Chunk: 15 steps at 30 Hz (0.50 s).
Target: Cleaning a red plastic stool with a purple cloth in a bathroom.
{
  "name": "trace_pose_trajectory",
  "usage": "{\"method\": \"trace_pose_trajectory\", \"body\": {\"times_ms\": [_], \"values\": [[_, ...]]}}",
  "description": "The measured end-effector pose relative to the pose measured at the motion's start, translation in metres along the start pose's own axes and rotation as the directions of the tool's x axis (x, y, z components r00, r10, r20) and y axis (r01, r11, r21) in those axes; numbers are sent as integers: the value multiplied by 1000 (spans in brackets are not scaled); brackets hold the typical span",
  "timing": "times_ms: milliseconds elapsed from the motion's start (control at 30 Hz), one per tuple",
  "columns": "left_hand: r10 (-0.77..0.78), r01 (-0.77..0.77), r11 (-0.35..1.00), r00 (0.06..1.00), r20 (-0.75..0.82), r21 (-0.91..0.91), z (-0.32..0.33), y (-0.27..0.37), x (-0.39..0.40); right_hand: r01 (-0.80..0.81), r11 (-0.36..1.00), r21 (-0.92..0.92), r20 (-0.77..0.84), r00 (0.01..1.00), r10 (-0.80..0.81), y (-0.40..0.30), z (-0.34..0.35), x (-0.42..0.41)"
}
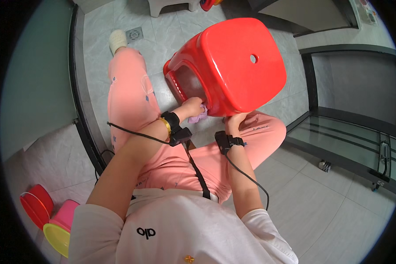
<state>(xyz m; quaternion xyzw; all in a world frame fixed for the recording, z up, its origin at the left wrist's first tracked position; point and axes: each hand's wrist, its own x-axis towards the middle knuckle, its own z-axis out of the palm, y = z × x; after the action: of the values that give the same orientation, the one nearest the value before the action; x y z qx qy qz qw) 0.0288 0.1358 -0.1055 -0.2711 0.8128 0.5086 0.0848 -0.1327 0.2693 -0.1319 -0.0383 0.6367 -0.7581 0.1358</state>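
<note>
A red plastic stool (246, 66) stands before me, tilted, with its smooth seat and small round hole facing up towards me. My left hand (193, 107) grips a crumpled purple cloth (199, 115) against the stool's near leg, beside the arched side opening. Under the near edge of the seat, my right hand (236, 121) holds the stool from below. The fingers of that hand are mostly hidden by the stool. Each wrist wears a black strapped device with a cable.
A grey stool (175, 5) stands at the far end near a floor drain (134, 34). At right is a dark-framed glass panel on casters (325, 165). A frosted glass door (36, 82) borders the left. A red bucket (36, 206) and a yellow basin (56, 239) lie lower left.
</note>
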Motion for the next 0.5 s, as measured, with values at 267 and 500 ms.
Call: {"method": "trace_pose_trajectory", "body": {"times_ms": [267, 500], "values": [[-386, 364, 920, 906, -174, -143, 29, -34, -1, -65, 998, -15, -5, 998, 65, 8, -10, 5], [-515, 463, 831, 850, -112, -309, 23, -72, 14, -112, 994, -16, 20, 994, 112, -2, -10, 5]]}}
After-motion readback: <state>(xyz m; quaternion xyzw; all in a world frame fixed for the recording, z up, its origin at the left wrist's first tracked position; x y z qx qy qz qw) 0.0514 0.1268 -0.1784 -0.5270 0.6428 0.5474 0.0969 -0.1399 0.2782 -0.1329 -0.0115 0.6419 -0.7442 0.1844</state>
